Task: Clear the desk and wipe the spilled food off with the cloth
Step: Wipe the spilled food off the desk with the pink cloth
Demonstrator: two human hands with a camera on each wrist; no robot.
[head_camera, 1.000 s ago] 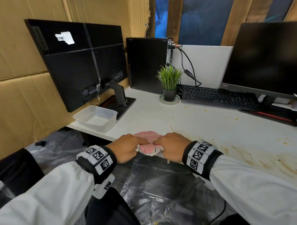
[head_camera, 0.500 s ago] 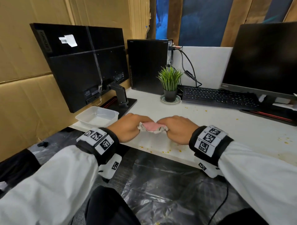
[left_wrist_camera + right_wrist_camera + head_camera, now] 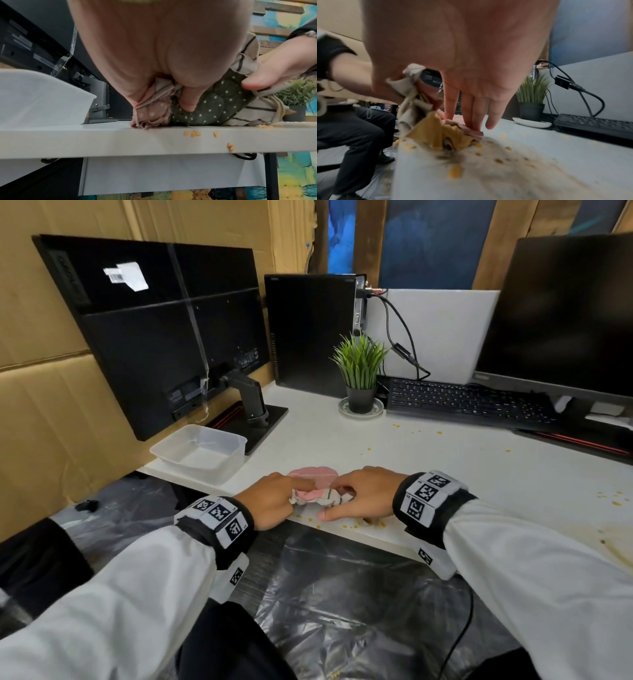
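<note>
Left hand [image 3: 154,54] grips bunched cloth [image 3: 214,105] at the table [image 3: 120,142] edge; right hand [image 3: 278,67] pinches its far end. Yellow crumbs [image 3: 193,133] dot the edge; tub [image 3: 39,97] at left.

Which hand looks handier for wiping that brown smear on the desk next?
Probably the right hand: the smear lies on its side, and it already pinches the cloth. The left hand is farther off.

From head height we look down and forward over the desk [image 3: 445,474]; both wrist views sit close at its near edge, sharing the plant [image 3: 360,371] at twelve o'clock.
</note>
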